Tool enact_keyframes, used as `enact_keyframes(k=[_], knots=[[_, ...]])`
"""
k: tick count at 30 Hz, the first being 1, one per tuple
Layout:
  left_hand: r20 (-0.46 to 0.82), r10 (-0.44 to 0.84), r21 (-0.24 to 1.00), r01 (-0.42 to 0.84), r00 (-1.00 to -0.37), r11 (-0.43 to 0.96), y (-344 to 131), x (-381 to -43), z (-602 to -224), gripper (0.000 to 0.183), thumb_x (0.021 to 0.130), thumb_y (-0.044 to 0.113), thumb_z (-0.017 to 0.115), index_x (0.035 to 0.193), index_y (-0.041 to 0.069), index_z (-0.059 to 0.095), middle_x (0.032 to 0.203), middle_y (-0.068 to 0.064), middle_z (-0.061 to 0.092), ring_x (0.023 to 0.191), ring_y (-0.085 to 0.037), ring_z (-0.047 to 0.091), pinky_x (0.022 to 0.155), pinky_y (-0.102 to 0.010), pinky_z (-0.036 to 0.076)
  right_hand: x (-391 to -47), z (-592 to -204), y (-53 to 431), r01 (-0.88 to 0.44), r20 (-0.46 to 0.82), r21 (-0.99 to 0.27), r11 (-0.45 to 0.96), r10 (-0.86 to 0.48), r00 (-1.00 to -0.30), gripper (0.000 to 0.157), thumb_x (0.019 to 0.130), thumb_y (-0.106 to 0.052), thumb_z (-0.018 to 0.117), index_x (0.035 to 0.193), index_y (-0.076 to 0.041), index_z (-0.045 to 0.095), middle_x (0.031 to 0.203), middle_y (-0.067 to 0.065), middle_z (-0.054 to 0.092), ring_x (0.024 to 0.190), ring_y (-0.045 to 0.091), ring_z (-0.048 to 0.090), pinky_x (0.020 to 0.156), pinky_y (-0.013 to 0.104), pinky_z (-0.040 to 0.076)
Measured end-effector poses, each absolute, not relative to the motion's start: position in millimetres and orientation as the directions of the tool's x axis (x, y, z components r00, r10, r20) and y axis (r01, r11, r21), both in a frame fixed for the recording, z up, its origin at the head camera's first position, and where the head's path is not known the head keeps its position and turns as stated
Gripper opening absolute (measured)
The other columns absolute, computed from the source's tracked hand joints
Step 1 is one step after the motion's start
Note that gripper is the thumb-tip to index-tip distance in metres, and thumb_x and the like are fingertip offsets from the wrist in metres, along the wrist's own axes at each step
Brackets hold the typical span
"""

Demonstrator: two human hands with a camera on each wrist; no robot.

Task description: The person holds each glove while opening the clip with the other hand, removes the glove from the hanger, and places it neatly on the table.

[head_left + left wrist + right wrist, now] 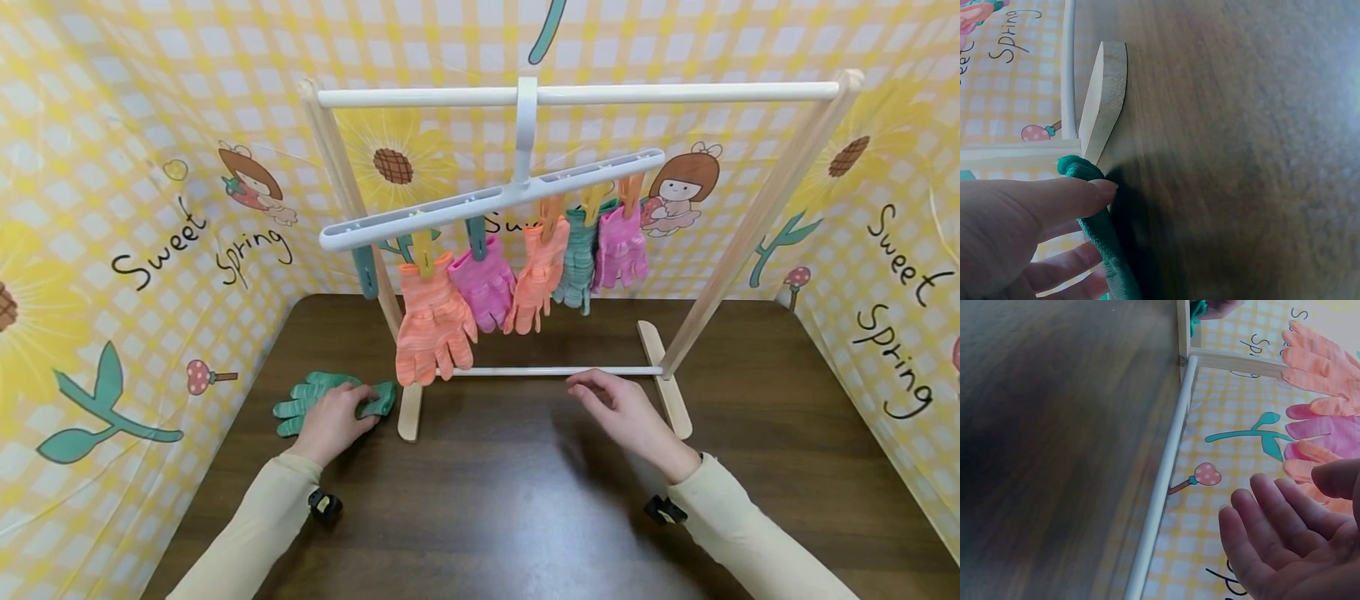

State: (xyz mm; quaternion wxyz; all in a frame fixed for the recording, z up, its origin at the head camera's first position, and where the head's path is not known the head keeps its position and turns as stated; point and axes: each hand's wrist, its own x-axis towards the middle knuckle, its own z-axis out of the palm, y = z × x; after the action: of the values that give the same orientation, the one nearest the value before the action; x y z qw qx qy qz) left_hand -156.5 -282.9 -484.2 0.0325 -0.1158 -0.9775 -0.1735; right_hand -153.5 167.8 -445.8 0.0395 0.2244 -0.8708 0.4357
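Left hand (335, 422) pinching the green glove (311, 393) at its cuff, on the table (480, 500) left of the rack (675, 92) — the pick-up, I'd say. Right hand (628, 410) loosely open, empty. Next calls for a lift — perhaps towards that bare teal peg (365, 272).

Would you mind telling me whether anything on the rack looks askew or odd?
Yes: the hanger slants across the top rail instead of running parallel, its left end appearing lower in the head view. I see nothing plainly spilled or damaged.
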Motion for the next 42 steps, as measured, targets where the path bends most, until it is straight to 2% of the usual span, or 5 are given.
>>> enact_keyframes(k=[13,19,24,28,42], knots=[[-0.025,0.211,0.319,0.192,-0.977,0.928,-281,-156,-477,0.039,0.084,0.008,0.082,0.122,0.002,0.072,0.114,-0.022,0.066,0.106,-0.047,0.064,0.083,-0.061,0.055,-154,-458,169,-0.474,0.320,-0.693,0.543,-0.357,-0.878,0.016,0.101,-0.007,0.065,0.115,-0.003,0.072,0.104,0.008,0.077,0.086,0.014,0.070,0.076,0.035,0.059],[-0.081,0.278,0.289,0.244,-0.957,0.926,-279,-154,-467,0.042,0.086,0.004,0.072,0.128,-0.001,0.068,0.117,-0.025,0.063,0.104,-0.047,0.062,0.083,-0.060,0.055,-154,-460,167,-0.452,0.286,-0.700,0.553,-0.364,-0.887,0.015,0.102,-0.008,0.065,0.114,-0.004,0.073,0.105,0.008,0.077,0.087,0.014,0.070,0.078,0.034,0.059],[-0.087,0.295,0.283,0.260,-0.952,0.923,-278,-154,-465,0.037,0.092,0.005,0.066,0.129,-0.001,0.068,0.120,-0.025,0.062,0.105,-0.047,0.062,0.087,-0.060,0.053,-154,-461,166,-0.440,0.266,-0.706,0.555,-0.368,-0.891,0.015,0.102,-0.007,0.064,0.114,-0.004,0.073,0.106,0.006,0.077,0.088,0.017,0.071,0.079,0.038,0.059],[-0.068,0.285,0.283,0.256,-0.956,0.924,-279,-155,-469,0.032,0.095,0.005,0.067,0.126,0.000,0.069,0.117,-0.023,0.063,0.104,-0.045,0.063,0.085,-0.060,0.054,-155,-463,165,-0.443,0.259,-0.699,0.562,-0.378,-0.889,0.016,0.102,-0.008,0.065,0.114,-0.002,0.073,0.107,0.007,0.076,0.087,0.018,0.072,0.078,0.038,0.060],[-0.090,0.247,0.277,0.214,-0.965,0.937,-279,-158,-473,0.035,0.093,0.009,0.074,0.126,0.004,0.068,0.118,-0.021,0.063,0.107,-0.045,0.062,0.078,-0.060,0.056,-155,-465,167,-0.442,0.259,-0.705,0.554,-0.378,-0.889,0.016,0.101,-0.006,0.066,0.114,0.000,0.073,0.107,0.007,0.076,0.087,0.019,0.073,0.078,0.036,0.060]])
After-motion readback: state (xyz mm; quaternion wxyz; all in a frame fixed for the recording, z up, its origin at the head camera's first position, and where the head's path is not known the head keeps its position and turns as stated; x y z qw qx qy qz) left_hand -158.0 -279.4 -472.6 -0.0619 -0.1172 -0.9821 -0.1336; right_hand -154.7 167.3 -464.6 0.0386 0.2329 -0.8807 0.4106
